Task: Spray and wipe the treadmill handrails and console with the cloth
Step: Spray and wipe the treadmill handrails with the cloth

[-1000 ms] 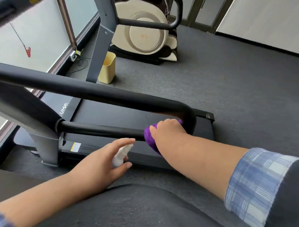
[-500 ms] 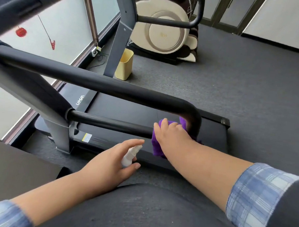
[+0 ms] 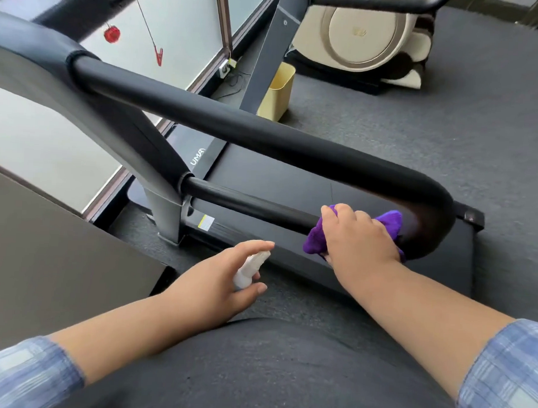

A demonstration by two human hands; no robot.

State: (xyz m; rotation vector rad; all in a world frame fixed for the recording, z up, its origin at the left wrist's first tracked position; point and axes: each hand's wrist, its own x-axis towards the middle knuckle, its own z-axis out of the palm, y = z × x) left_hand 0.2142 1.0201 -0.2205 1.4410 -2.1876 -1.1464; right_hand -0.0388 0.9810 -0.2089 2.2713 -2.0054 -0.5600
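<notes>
The treadmill's black padded handrail (image 3: 234, 125) runs from upper left to a curved end at the right, where it bends back into a thinner lower bar (image 3: 246, 203). My right hand (image 3: 357, 235) grips a purple cloth (image 3: 315, 239) wrapped round the lower bar, just left of the bend. My left hand (image 3: 221, 275) holds a small white spray bottle (image 3: 251, 269) below the bar, index finger stretched over its top. The console is out of view at the upper left.
The treadmill belt (image 3: 293, 180) lies under the rail on grey carpet. A yellow bin (image 3: 277, 90) stands beside a second machine's grey upright (image 3: 265, 58). A cream elliptical (image 3: 361, 32) sits at the back. A window wall runs along the left.
The view has shifted so the rail sits lower and further right in the frame. My right hand and cloth stay on the lower bar near the bend. My left hand still holds the bottle.
</notes>
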